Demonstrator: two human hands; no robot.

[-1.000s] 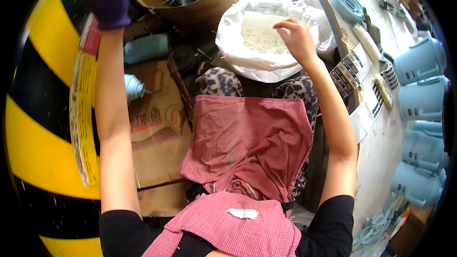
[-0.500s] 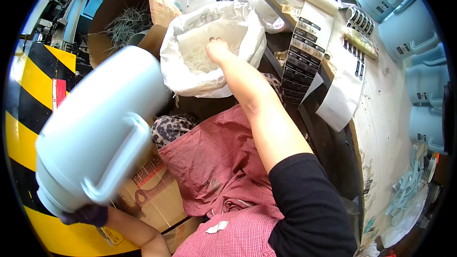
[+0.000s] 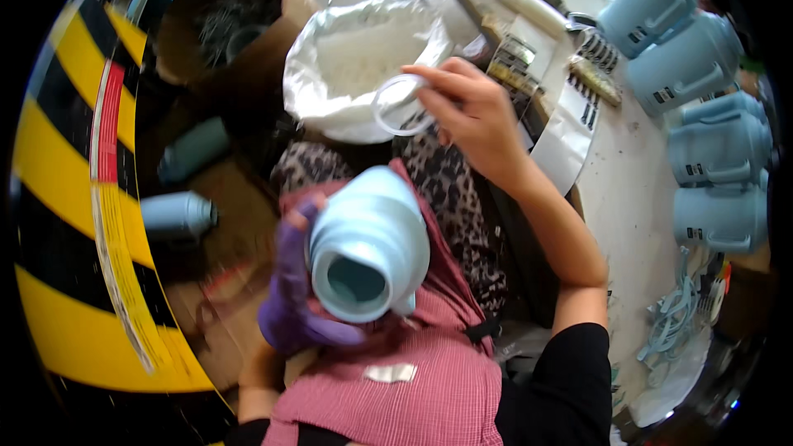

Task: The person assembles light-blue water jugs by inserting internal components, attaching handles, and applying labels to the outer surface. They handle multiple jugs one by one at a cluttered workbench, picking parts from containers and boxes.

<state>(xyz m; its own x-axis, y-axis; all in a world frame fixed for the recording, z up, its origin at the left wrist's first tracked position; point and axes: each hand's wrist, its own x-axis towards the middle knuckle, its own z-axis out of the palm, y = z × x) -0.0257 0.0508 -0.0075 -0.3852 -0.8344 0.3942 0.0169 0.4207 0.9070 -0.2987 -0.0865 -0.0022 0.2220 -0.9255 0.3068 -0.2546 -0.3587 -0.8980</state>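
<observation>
In my lap a light blue plastic jug body (image 3: 384,198) lies tilted, its round open mouth facing up toward me. My left hand (image 3: 289,301), in a purple glove, is closed around its left side and lower rim. My bare right hand (image 3: 475,116) pinches a thin translucent white ring (image 3: 377,111) between thumb and fingers, above my knees and apart from the jug. Just beyond the ring stands a white woven sack (image 3: 318,120) with its top rolled open; pale rings inside it are blurred.
Several blue jugs (image 3: 714,149) line the right-hand table (image 3: 628,190), with label strips (image 3: 566,120) and a pile of blue bands (image 3: 671,310). A cardboard drum (image 3: 178,41) stands at far left. Below it lie blue bottles (image 3: 175,213); a black-and-yellow striped panel (image 3: 58,173) borders my left.
My right hand has come out of the sack with a white ring. My left hand has brought the jug from the left into my lap and turned its mouth toward me.
</observation>
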